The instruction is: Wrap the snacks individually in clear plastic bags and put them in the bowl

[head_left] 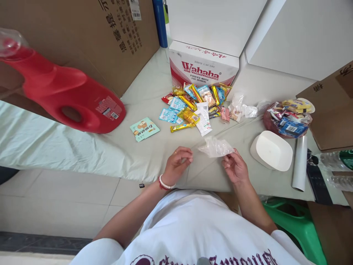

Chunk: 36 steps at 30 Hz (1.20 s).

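A clear plastic bag hangs crumpled from my right hand, pinched at its right end between thumb and fingers. Left of the bag is my left hand, fingers curled with a gap to the thumb; it holds nothing and does not touch the bag. Beyond both hands lies a pile of wrapped snacks, with yellow, blue and red packets. A white snack packet is at the pile's near side. The light green packet lies apart, further left.
A big red detergent bottle stands at the left. Behind the snacks is a Wahaba-style white and red carton. To the right are a snack-filled bowl, a white plastic container, a white roll and a green stool below.
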{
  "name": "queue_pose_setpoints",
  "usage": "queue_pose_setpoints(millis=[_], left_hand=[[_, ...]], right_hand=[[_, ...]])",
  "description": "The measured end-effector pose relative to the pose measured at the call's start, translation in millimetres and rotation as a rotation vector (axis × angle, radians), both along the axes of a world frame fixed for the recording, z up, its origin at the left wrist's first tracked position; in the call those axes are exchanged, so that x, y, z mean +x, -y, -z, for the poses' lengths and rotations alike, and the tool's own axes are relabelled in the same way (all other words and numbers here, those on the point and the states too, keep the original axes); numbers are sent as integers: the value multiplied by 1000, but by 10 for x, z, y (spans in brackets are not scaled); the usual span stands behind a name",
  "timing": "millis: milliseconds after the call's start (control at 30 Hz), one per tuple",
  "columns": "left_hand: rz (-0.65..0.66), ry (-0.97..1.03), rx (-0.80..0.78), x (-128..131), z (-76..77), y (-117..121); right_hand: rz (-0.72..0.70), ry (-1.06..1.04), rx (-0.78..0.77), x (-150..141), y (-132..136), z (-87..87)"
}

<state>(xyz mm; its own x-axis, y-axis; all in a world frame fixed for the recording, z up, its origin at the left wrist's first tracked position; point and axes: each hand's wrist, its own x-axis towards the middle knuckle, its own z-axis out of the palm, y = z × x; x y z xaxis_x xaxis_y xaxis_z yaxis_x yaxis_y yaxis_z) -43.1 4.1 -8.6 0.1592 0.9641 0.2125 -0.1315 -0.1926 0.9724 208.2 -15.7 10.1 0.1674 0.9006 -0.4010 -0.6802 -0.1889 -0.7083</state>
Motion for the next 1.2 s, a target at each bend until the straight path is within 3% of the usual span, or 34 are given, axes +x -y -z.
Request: queue_pose_setpoints(millis=[100,233,300,400,700,867,1033,1200], left_hand=[[91,-93,-38,-7,-39,135],[39,218,-604,128,-71,177],[141,373,-847,202,-120,142],[304,436,-997,296,-219,68],[226,242,-1123,512,-323,-155],[246,223,-1078,580,-264,-196],[230,359,-1070,537,-161,-118],[182,430,-839,472,-183,-19]], right_hand=[[-7,-35,60,15,-17,77],[-5,45,95,2,-46,167],[25,100,102,-20,-48,183],[-24,219,128,-46,-35,157],[-286,997,453,93,51,-59],[-400,1164,618,97,146,-170],[-264,968,483,185,174,-108],[-210,859,189,341,105,79]])
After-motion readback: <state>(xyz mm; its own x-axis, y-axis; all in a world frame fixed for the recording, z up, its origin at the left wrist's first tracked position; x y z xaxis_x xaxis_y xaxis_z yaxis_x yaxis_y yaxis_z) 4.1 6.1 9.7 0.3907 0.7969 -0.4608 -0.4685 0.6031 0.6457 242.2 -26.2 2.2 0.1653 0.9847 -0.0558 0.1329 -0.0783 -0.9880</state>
